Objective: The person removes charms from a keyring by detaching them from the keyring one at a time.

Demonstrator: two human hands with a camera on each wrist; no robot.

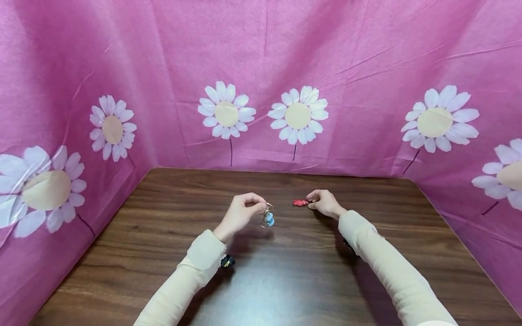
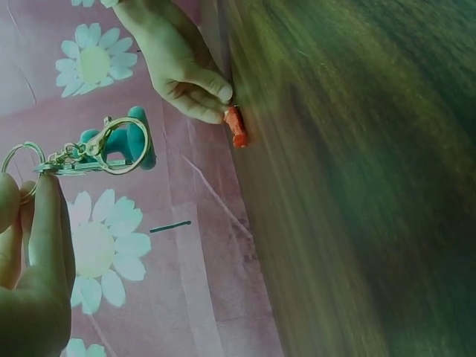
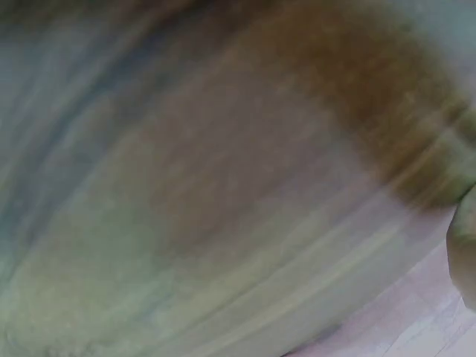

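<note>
My left hand (image 1: 240, 215) pinches the ring of a keychain (image 1: 267, 216) between thumb and fingers, held above the table. Gold-coloured rings, a short chain and a small blue figure (image 2: 135, 141) hang from it. To its right, my right hand (image 1: 325, 203) has thumb and fingertips curled at the near end of a small red figure (image 1: 300, 203), low at the tabletop. The left wrist view also shows this red figure (image 2: 236, 128) at the fingertips, its far end sticking out. In the right wrist view most is blurred, with only a bit of finger (image 3: 462, 249) at the edge.
A brown wood-grain table (image 1: 183, 194) lies under both hands. Pink cloth (image 1: 261, 59) with white daisies stands around its back and sides. A black device (image 1: 227, 261) sits at the left wrist.
</note>
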